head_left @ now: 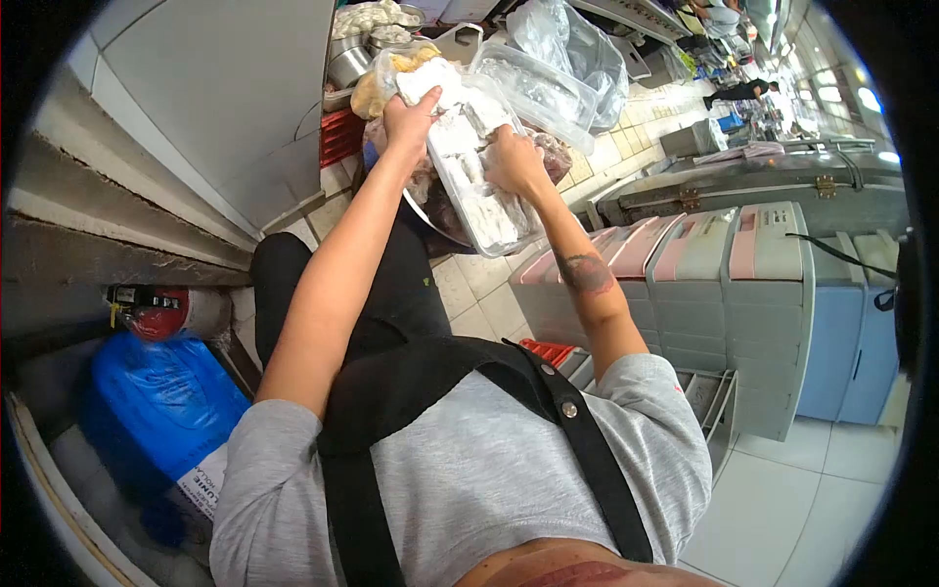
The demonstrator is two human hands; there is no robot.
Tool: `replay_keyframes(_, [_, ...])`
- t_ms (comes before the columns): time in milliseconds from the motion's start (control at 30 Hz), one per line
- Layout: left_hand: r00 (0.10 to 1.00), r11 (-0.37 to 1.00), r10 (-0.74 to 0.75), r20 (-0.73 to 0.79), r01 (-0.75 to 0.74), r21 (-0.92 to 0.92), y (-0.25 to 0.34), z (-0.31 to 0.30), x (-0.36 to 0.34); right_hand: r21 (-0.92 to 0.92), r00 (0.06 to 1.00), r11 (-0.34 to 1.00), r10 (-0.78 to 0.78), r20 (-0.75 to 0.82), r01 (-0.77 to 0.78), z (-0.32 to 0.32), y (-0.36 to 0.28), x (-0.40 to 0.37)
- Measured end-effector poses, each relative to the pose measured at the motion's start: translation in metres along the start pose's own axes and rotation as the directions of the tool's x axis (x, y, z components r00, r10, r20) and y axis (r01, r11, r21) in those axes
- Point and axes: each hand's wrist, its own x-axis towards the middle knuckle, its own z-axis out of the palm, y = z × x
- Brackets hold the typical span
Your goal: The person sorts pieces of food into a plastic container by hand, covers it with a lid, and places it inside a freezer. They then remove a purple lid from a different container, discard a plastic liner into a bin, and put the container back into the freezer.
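A long transparent plastic container (pixel 458 186) filled with white, crumbly-looking blocks (pixel 489 217) is tilted in front of me. My left hand (pixel 409 125) is closed on its left side, thumb lying over the white contents. Inside the container, the curled fingers of my right hand (pixel 515 162) press on a white block; the fingertips are partly hidden. Under the container stands a large round basin (pixel 423 210) holding dark reddish pieces that look like meat. Yellowish pieces (pixel 370 96) lie by the container's far end.
Another transparent container (pixel 538 90) and plastic bags (pixel 597 68) stand beyond my hands. Metal pots (pixel 349 61) and a red crate (pixel 340 135) are at the far left. Grey bins with pink fronts (pixel 675 254) line the right. A person in dark clothes (pixel 740 92) is far off.
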Motion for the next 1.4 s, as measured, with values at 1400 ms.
replay_keyframes(1400, [0.983,0.901,0.044,0.181,-0.117,0.418,-0.003,0.054,-0.043,0.801,0.971,0.550,-0.128,-0.200,0.237,-0.063,0.036,0.014])
